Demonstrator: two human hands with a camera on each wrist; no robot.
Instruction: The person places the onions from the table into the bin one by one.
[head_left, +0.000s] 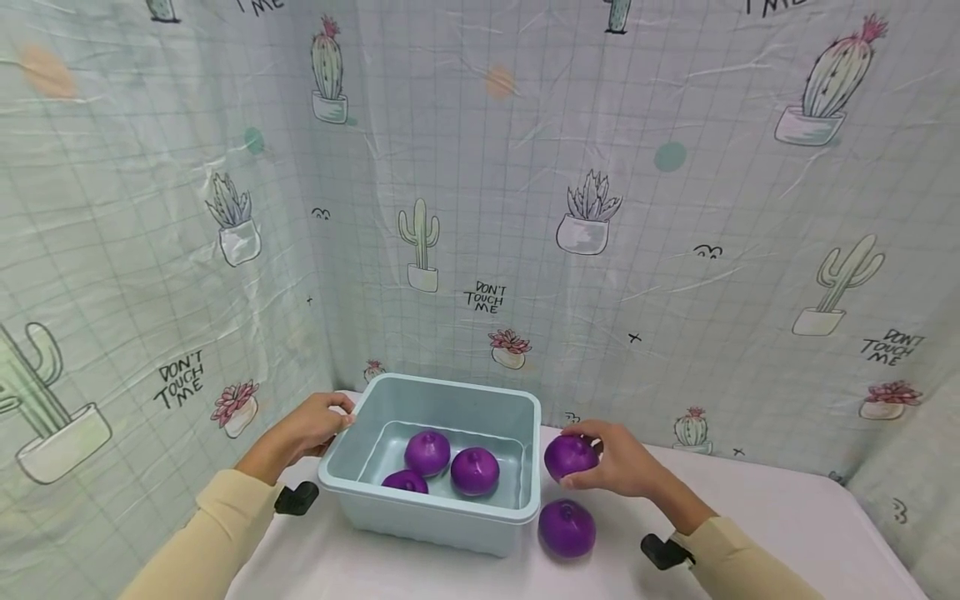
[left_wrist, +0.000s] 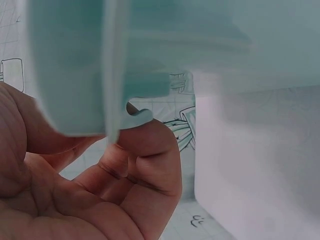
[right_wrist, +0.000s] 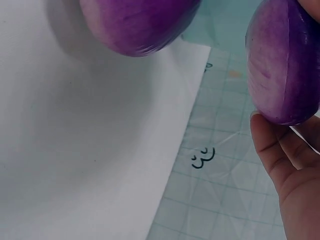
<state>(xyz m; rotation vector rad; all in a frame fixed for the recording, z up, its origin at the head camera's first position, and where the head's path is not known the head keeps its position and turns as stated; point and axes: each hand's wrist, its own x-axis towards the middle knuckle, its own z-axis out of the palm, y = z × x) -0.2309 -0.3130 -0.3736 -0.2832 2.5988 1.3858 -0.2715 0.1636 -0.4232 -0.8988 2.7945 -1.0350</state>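
A pale blue plastic bin (head_left: 442, 518) stands on the table with three purple onions inside, one of them (head_left: 475, 472) at the right of the group. My left hand (head_left: 311, 427) grips the bin's left rim; in the left wrist view its fingers (left_wrist: 150, 150) curl under the rim's edge. Just outside the bin's right wall, my right hand (head_left: 618, 460) holds another purple onion (head_left: 567, 457) between thumb and fingers. The right wrist view shows this held onion (right_wrist: 280, 70) at its right edge. One more onion (head_left: 567, 529) sits on the table, nearer me and beside the bin.
The white table (head_left: 780, 517) extends to the right of the bin. A curtain (head_left: 480, 167) printed with cacti and a grid hangs close behind the table and along its left side. Black wrist straps (head_left: 667, 552) show at both cuffs.
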